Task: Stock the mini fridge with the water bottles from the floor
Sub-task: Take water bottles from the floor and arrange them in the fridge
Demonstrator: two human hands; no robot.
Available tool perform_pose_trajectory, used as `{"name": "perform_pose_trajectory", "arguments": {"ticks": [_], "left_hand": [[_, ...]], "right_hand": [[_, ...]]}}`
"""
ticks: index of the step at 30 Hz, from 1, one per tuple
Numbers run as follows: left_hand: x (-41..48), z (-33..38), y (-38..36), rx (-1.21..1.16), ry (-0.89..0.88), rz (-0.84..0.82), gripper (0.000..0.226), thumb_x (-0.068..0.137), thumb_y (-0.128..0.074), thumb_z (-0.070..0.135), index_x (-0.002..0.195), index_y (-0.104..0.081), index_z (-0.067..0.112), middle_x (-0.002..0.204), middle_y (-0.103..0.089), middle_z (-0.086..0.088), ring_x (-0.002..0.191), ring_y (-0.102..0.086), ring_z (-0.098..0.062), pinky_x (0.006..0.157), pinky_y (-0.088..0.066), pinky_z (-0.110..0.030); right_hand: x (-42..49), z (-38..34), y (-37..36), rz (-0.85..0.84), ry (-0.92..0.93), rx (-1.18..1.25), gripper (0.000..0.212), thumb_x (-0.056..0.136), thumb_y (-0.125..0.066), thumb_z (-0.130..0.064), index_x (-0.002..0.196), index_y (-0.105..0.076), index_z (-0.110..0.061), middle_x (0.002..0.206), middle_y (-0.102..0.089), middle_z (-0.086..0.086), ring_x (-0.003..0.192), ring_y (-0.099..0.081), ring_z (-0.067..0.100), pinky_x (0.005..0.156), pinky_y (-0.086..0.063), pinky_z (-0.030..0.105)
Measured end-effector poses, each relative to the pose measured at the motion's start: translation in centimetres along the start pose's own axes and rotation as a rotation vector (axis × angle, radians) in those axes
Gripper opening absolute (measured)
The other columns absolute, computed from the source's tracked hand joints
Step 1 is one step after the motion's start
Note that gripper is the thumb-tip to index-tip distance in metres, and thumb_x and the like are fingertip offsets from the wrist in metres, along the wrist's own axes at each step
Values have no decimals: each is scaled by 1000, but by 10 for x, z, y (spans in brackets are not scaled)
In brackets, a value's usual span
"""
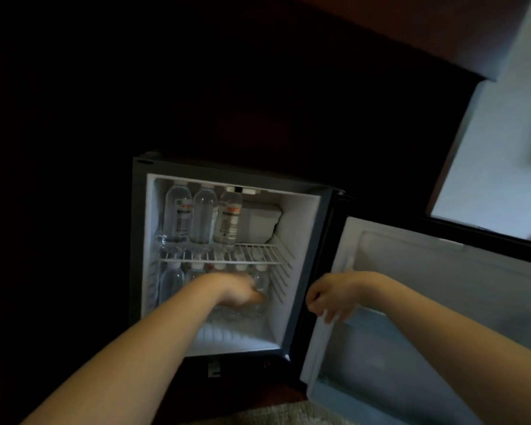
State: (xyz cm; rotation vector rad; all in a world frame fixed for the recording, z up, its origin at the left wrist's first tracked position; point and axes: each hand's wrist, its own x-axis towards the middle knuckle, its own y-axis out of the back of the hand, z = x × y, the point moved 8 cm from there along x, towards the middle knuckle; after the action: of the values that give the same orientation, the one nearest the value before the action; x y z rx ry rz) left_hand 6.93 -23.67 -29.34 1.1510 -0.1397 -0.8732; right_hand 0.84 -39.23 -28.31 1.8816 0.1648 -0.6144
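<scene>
In the open fridge (305,240), three bottles (203,219) stood on the shelf (258,253) above a lower row, where the left hand (242,291) curled around the rightmost bottle (260,280) while the right hand (328,299) gripped the door (426,271) by its edge.

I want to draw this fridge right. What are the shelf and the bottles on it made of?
The shelf looks like metal wire with a white coating: thin, straight bars with gaps between them. The bottles look like clear, shiny plastic: you can see through them, and they catch the light. The dim picture leaves both a bit unsure.
</scene>
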Motion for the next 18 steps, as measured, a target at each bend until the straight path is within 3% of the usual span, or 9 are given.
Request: {"name": "perform_pose_trajectory", "arguments": {"ticks": [3,8,13,18], "left_hand": [[-8,32,-17,16,-53,-13,39,98,-38,31,113,-57,0,111,-58,-18,85,-54,-19,75,-41,-27],[-20,88,-46,30,-132,-72,47,97,-39,38,127,-52,4,130,-54,-15,117,-55,-29,103,-44,-41],[-33,168,-78,144,-240,-127,48,99,-36,38,128,-51,4,131,-53,-16,118,-54,-31,100,-42,-41],[-40,245,-120,267,-323,-174,47,99,-35,39,129,-50,7,131,-53,-14,117,-54,-29,102,-42,-39]], "right_hand": [[-26,23,1,27,-23,-38,35,96,-48,-27,127,-52,-10,107,-57,4,92,-60,15,68,-50,21],[-70,63,-6,48,-20,-37,35,96,-49,-26,128,-52,-11,115,-61,8,92,-61,15,78,-52,28],[-117,109,-19,60,-10,2,37,95,-52,-28,129,-51,-14,105,-58,0,75,-59,4,63,-47,17],[-159,163,-35,60,-62,15,37,94,-55,-26,128,-51,-13,102,-57,2,71,-56,3,63,-46,18]]}}
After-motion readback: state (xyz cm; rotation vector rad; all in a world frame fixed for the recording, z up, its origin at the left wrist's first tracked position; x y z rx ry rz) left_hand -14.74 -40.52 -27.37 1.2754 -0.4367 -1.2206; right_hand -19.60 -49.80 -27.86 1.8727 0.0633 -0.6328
